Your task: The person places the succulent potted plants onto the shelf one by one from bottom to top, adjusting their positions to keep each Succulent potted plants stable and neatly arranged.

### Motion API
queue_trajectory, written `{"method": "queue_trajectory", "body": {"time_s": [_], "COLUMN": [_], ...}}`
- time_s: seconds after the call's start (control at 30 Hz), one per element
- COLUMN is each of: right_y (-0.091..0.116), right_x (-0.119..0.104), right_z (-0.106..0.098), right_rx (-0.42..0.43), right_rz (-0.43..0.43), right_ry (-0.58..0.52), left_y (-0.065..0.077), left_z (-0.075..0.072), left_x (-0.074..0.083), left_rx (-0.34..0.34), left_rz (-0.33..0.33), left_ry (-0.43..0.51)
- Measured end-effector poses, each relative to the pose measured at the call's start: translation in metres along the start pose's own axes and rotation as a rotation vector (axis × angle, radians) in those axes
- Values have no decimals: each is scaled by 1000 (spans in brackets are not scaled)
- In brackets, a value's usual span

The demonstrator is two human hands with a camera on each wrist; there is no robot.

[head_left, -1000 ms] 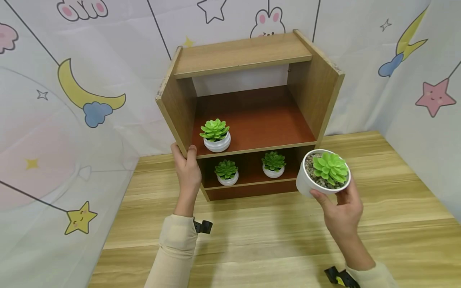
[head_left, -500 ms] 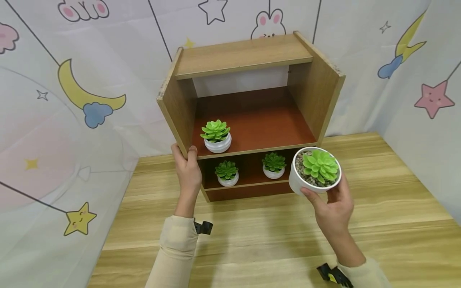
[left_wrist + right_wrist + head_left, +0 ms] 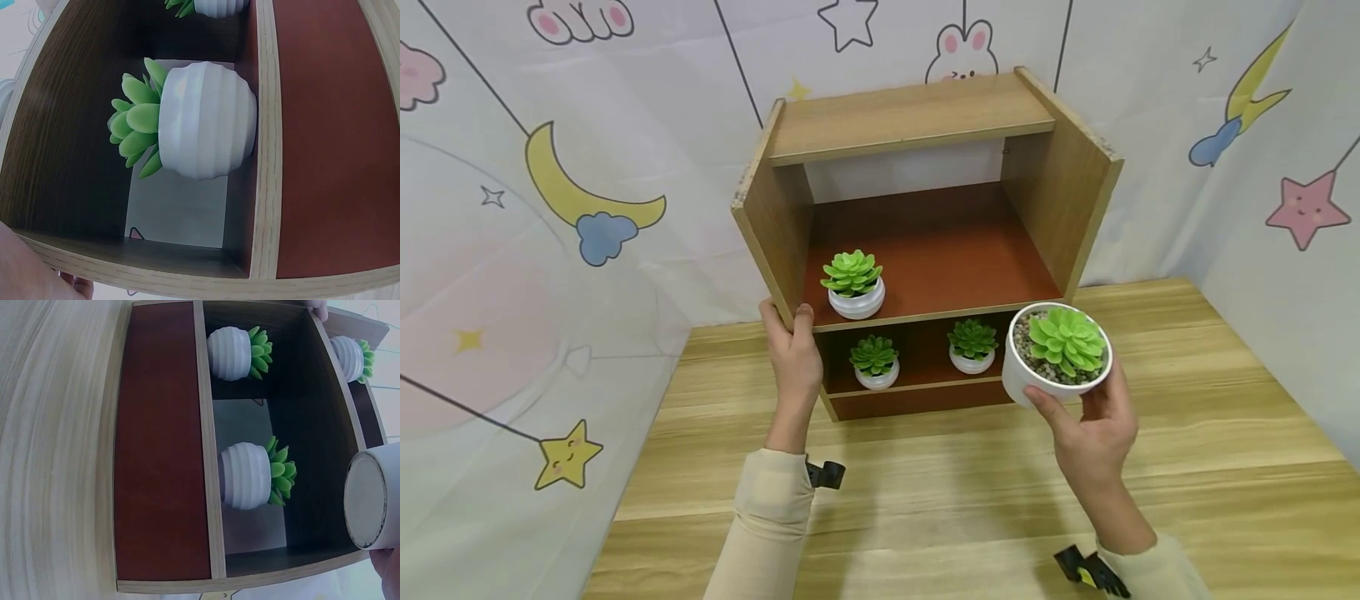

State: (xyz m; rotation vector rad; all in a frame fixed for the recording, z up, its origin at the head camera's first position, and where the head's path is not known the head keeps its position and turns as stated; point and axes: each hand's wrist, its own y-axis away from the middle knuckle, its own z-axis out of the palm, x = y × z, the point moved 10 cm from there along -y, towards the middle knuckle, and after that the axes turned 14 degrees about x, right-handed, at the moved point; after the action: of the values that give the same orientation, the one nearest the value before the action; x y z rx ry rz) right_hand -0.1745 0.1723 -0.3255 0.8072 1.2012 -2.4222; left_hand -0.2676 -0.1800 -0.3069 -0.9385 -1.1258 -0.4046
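Note:
My left hand [image 3: 794, 367] grips the front edge of the left side panel of a wooden shelf unit [image 3: 910, 112], thumb on the inner side. My right hand [image 3: 1096, 442] holds a potted succulent [image 3: 1067, 340] in a plain white pot with pebbles, raised in front of the unit's right side. From below, the right wrist view shows this white pot [image 3: 369, 503]. On the unit's red-brown middle board, a smaller succulent in a ridged white pot [image 3: 856, 300] stands at the left. Two more succulents, left [image 3: 876, 367] and right [image 3: 973, 350], stand in the lower compartment.
The unit stands on a light wood-grain table [image 3: 940, 492] near the back wall. A white cloth with cartoon prints [image 3: 692, 50] covers the walls behind and at both sides. A top board [image 3: 910, 121] spans the two side panels.
My right hand has moved slightly left with the potted succulent, then stayed nearly still over the last half second. My left hand keeps its grip on the side panel.

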Motion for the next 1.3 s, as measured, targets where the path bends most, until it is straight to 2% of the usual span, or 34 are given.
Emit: {"method": "queue_trajectory", "body": {"time_s": [0.7, 1.03, 1.3], "right_y": [-3, -3, -4], "right_x": [-15, -14, -11], "right_z": [8, 11, 15], "right_rx": [79, 100, 78], "right_rz": [-67, -24, 6], "right_ry": [145, 112, 79], "left_y": [0, 0, 0], "left_z": [1, 1, 1], "left_x": [0, 0, 0], "left_rx": [-16, -12, -11], "left_rz": [3, 7, 9], "left_ry": [15, 19, 18]}}
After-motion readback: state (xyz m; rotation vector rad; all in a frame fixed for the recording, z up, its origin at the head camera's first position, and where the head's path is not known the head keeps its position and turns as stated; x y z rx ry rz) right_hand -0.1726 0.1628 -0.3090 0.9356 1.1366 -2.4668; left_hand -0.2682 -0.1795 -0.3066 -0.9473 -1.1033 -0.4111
